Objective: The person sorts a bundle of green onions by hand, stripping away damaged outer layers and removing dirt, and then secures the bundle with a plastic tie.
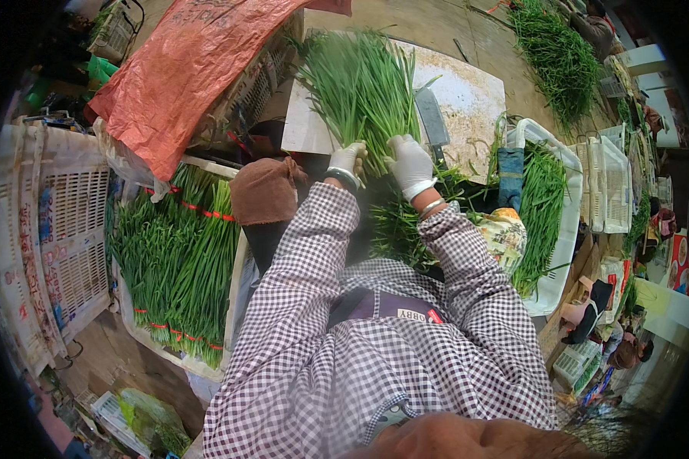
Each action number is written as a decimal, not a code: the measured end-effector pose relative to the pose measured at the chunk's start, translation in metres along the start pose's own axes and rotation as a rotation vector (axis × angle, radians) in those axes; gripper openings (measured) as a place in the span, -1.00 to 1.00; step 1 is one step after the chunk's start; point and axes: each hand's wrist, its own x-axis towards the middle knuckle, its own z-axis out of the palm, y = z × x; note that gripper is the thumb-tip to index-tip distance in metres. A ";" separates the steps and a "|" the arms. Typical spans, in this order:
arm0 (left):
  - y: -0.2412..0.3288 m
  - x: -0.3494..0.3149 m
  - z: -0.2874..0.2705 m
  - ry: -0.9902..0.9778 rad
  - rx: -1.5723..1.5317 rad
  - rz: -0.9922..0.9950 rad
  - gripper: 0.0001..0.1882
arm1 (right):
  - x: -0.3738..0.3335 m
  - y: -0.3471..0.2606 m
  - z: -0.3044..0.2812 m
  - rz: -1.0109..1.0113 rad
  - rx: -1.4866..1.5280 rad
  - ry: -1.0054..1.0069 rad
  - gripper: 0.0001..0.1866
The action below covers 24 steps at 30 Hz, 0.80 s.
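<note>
A thick bunch of garlic chives lies across a white board, its leaves fanned toward the far side. In a white glove, my left hand is closed round the near, stem end of the bunch's left part. My right hand, gloved too, grips the stems on the right side, a short gap away. Just right of the bunch a cleaver rests on the board, its dark handle pointing toward me. Loose chives hang below my hands over my lap.
To the left stands a crate of chive bundles tied with red bands. A white basket of loose chives is at the right. Orange sheeting covers crates at the far left. Another chive heap lies on the floor, far right.
</note>
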 end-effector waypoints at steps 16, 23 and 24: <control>0.008 0.023 0.037 0.143 0.441 0.164 -0.61 | -0.077 -0.008 0.010 0.046 0.256 -0.444 -0.75; 0.005 0.031 0.027 0.076 0.414 0.150 -0.72 | -0.053 0.000 -0.010 0.197 0.336 -0.057 -0.82; 0.009 0.025 0.028 0.053 0.377 0.133 -0.74 | -0.046 0.003 -0.007 0.194 0.338 -0.010 -0.84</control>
